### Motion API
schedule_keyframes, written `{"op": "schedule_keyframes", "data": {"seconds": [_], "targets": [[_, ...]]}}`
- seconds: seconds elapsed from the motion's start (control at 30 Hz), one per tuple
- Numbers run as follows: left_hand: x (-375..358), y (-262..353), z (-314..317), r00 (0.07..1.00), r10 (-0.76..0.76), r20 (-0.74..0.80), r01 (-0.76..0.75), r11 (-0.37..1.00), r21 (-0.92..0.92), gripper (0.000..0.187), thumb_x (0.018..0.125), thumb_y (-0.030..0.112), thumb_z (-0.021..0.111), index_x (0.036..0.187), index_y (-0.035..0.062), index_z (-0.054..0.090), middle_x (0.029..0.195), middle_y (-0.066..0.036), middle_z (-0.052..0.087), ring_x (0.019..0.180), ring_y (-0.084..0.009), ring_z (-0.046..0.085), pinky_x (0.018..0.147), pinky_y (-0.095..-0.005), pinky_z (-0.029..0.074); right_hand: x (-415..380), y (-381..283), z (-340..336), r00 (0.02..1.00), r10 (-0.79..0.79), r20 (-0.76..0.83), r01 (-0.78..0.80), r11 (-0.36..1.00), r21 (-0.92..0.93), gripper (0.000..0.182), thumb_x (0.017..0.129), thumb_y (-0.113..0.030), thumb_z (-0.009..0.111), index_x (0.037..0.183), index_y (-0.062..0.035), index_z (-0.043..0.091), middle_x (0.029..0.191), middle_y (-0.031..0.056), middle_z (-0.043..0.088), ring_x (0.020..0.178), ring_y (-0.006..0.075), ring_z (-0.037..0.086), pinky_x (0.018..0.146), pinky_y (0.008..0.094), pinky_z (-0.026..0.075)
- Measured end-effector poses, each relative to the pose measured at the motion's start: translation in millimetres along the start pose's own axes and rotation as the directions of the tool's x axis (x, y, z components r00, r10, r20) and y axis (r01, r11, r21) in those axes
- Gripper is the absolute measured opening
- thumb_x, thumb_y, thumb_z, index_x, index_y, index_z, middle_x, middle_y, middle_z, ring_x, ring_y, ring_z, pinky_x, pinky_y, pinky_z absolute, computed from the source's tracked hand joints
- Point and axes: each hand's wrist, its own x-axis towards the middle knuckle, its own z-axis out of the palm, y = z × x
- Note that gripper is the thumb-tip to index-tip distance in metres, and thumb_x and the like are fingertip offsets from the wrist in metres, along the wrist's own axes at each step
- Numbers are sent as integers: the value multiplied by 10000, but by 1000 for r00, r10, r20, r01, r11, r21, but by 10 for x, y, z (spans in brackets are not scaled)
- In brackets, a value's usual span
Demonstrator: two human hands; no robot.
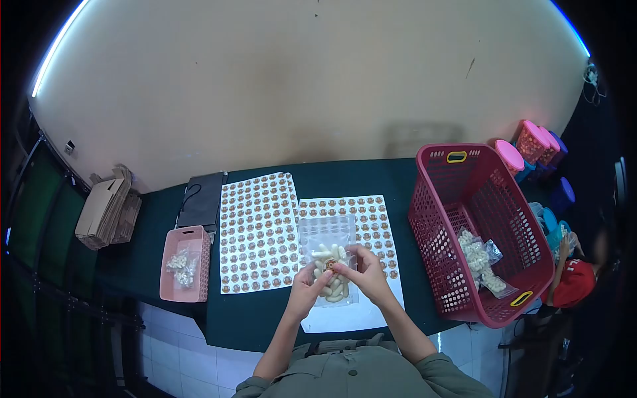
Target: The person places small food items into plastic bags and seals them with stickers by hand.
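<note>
A transparent plastic pouch (326, 230) of pale, finger-shaped pieces is held over the sticker sheets in front of me. My left hand (304, 290) grips its left side, the thumb pointing in toward the middle. From the other side my right hand (369, 273) grips the pouch, its thumb pressed by a small round brown sticker (330, 265) on the front. Beneath the pouch lies a partly used sheet of round stickers (373, 225), its lower part bare white. A fuller sticker sheet (259, 232) lies to the left. The fingers behind the pouch are hidden.
At right stands a large maroon basket (434, 255) with several filled pouches (479, 259). A small pink basket (206, 262) holding filled pouches sits left, near a dark folder (201, 202) and folded cardboard (106, 209). Beyond the maroon basket are lidded tubs (533, 142) and a person in red (575, 284).
</note>
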Motion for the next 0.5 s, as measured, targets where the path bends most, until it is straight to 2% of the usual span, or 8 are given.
{"op": "schedule_keyframes", "data": {"seconds": [0.03,0.1,0.23,0.5], "targets": [[-3,-2,2,1000,6,17,-6,1000,16,327,855,135,533,1123,-41,470,975,-78,582,830,-90,562,722,-213,453,4,72,-15,1000,0,-2,0,1000,0,360,718,-157,709,982,-4,517,858,48,557,754,83,544,660,202,442],[-4,-31,25,1000,3,-10,-3,1000,13,317,865,150,523,1118,-36,477,961,-71,584,819,-83,559,714,-209,450,10,131,-34,999,-39,7,39,999,-29,356,703,-228,718,915,-3,542,749,13,540,608,41,474,506,181,387],[-11,0,76,996,-5,-85,3,1000,-25,303,890,188,491,1095,-35,494,927,-57,589,793,-71,551,695,-201,444,-27,45,17,997,-78,-17,77,993,-88,318,715,-211,702,902,-7,545,771,17,539,616,44,473,520,182,388],[11,-25,83,998,55,-34,-54,998,25,301,894,193,485,1084,-40,498,933,-57,587,813,-68,544,697,-201,441,-60,-23,-42,997,-70,43,74,991,-107,343,716,-211,696,945,-8,541,833,31,540,708,76,502,622,216,416]]}}
